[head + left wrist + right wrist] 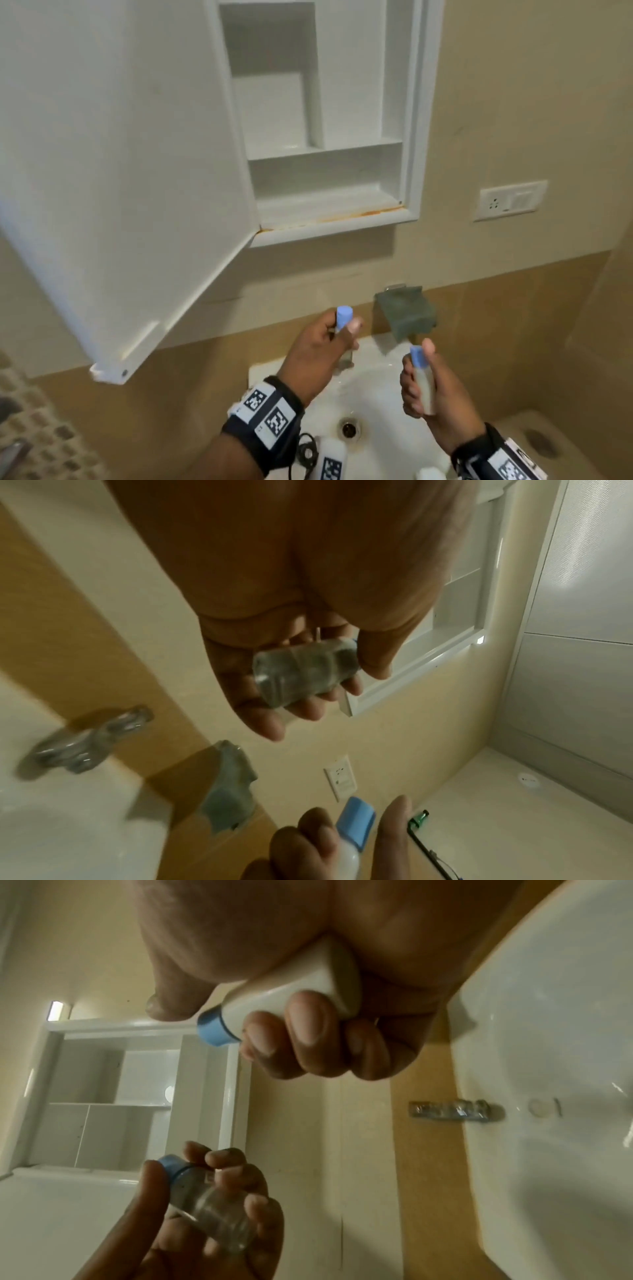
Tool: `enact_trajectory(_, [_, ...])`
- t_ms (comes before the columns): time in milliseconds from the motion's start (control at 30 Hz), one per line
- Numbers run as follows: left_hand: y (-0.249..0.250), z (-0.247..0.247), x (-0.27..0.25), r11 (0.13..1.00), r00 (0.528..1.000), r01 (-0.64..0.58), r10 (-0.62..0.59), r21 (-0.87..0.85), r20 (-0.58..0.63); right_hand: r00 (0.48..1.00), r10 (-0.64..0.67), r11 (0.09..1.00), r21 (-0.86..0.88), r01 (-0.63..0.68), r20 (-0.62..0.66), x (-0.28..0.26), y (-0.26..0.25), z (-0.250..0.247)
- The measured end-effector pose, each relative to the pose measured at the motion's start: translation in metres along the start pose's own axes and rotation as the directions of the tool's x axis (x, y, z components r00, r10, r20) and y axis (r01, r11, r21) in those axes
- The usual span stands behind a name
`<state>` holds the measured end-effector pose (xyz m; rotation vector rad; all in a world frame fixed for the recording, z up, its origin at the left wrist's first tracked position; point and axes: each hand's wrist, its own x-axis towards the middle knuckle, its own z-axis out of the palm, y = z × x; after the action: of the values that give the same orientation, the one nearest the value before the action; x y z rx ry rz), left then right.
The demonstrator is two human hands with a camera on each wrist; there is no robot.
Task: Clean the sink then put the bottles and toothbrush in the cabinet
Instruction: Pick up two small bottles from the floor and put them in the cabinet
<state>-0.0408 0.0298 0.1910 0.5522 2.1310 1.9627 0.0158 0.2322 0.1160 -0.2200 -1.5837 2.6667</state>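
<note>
From the head view, the left hand [317,346] is gripping a clear bottle [343,317] and the right hand [433,387] a white bottle [424,383], both above the sink [376,394]. The cabinet [329,202] is standing open, its shelves bare. At the left wrist, fingers are curling around the clear bottle. At the right wrist, fingers are clamping the white bottle. Both bottles are waiting to be shelved; I see no toothbrush.

green cloth [407,317] on wall rail, wall socket [509,200], tap [85,742]

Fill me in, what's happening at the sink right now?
The left hand grips a clear bottle with a blue cap; the right hand grips a white bottle, also blue-capped. Both are raised over the sink, below the open cabinet, whose visible shelves are bare. A green cloth hangs on the wall behind.
</note>
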Motion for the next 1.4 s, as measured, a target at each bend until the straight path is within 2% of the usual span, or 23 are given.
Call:
enact_trajectory(100, [0.040, 0.007, 0.041, 0.983, 0.986, -0.135, 0.146, 0.128, -0.077, 0.997, -0.063, 0.998, -0.006, 0.063, 0.046, 0.031, -0.047, -0.011])
enact_trajectory(233, [0.097, -0.004, 0.082, 0.948, 0.937, -0.236, 0.281, 0.214, -0.208, 0.981, -0.161, 0.986, -0.020, 0.164, 0.104, 0.066, -0.103, -0.002])
enact_trajectory(333, [0.126, -0.028, 0.108, 0.915, 0.870, -0.268, 0.364, 0.300, -0.333, 0.965, -0.245, 0.940, -0.222, 0.260, 0.092, 0.074, -0.125, 0.015])
enact_trajectory(433, [0.142, -0.055, 0.130, 0.887, 0.796, -0.226, 0.407, 0.403, -0.449, 0.953, -0.288, 0.884, -0.356, 0.303, 0.096, 0.077, -0.140, 0.041])
enact_trajectory(533, [0.144, -0.074, 0.151, 0.888, 0.759, -0.193, 0.406, 0.418, -0.510, 0.925, -0.341, 0.807, -0.454, 0.378, 0.164, 0.087, -0.157, 0.067])
enact_trajectory(633, [0.134, -0.081, 0.171, 0.883, 0.753, -0.132, 0.385, 0.451, -0.533, 0.879, -0.419, 0.750, -0.458, 0.476, 0.228, 0.103, -0.173, 0.092])
enact_trajectory(733, [0.122, -0.083, 0.179, 0.854, 0.744, -0.096, 0.403, 0.511, -0.534, 0.846, -0.481, 0.684, -0.506, 0.526, 0.229, 0.127, -0.184, 0.114])
enact_trajectory(900, [0.122, -0.088, 0.188, 0.848, 0.742, -0.079, 0.401, 0.524, -0.537, 0.807, -0.529, 0.646, -0.493, 0.583, 0.263, 0.177, -0.193, 0.149])
enact_trajectory(1033, [0.116, -0.084, 0.187, 0.836, 0.740, -0.076, 0.412, 0.544, -0.531, 0.792, -0.512, 0.563, -0.566, 0.603, 0.334, 0.212, -0.191, 0.159])
enact_trajectory(1133, [0.106, -0.081, 0.187, 0.802, 0.729, -0.046, 0.434, 0.596, -0.529, 0.780, -0.490, 0.506, -0.601, 0.618, 0.389, 0.230, -0.189, 0.165])
enact_trajectory(1233, [0.099, -0.081, 0.193, 0.808, 0.720, 0.011, 0.402, 0.589, -0.566, 0.755, -0.463, 0.454, -0.608, 0.651, 0.463, 0.245, -0.185, 0.171])
enact_trajectory(1400, [0.096, -0.080, 0.198, 0.788, 0.697, 0.127, 0.361, 0.602, -0.619, 0.786, -0.418, 0.452, -0.645, 0.616, 0.456, 0.260, -0.180, 0.180])
